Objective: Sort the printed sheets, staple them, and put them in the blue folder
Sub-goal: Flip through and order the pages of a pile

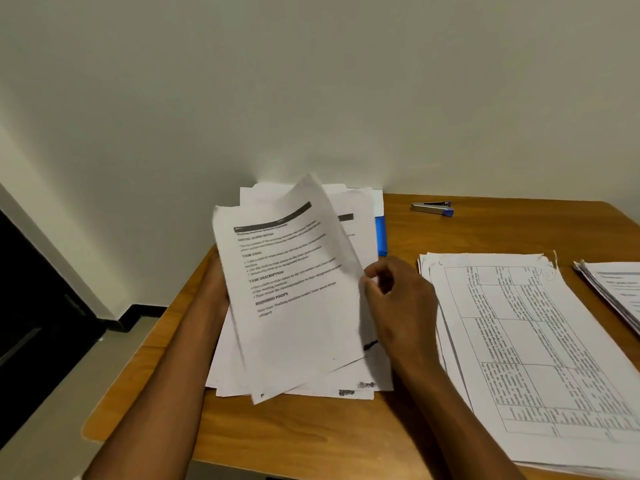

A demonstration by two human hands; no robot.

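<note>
A wooden table (311,431) stands against a pale wall (311,81), and most of its top is taken up by paper. On the right lies a broad stack of table-printed sheets (540,358), with the edge of another pile (616,289) just beyond it at the frame's right border. Toward the left, a loose heap of printed sheets (346,379) lies flat, and above it a raised sheet (294,292) with headed text tilts up toward the camera. The right hand (398,299) pinches this sheet's right edge between curled fingers and thumb. The left hand (216,278) is mostly hidden behind the paper's left side; it seems to support the sheets there, though its grip cannot be made out. The blue folder (381,235) lies under the far sheets, only its right edge showing. A stapler (433,207) with a blue tip rests well apart, near the wall.
</note>
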